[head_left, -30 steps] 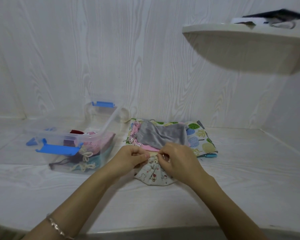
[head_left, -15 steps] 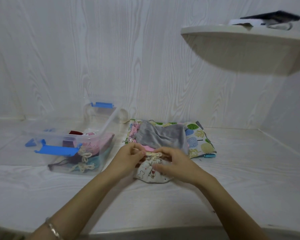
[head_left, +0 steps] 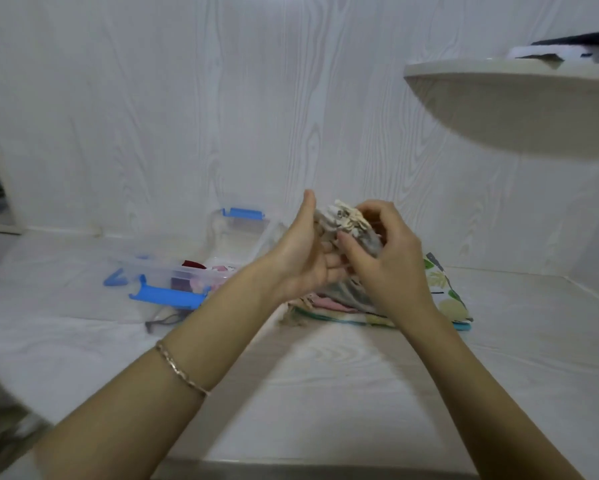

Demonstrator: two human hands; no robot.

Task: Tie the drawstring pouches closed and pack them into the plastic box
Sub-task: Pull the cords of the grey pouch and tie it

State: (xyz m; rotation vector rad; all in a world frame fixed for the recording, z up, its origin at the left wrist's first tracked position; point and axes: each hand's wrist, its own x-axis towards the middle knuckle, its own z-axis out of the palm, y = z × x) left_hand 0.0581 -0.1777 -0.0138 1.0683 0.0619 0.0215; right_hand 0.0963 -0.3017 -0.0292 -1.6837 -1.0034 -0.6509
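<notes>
While the plastic box [head_left: 201, 271] sits open at the left of the table [head_left: 325, 375] with cloth pieces inside, we see the left hand [head_left: 305, 258] cupping a small printed pouch [head_left: 346, 223] in the air, fingers curled beneath it. The right hand [head_left: 388, 265] grips its gathered top. A pile of flat pouches [head_left: 443, 299] lies below, further right.
</notes>
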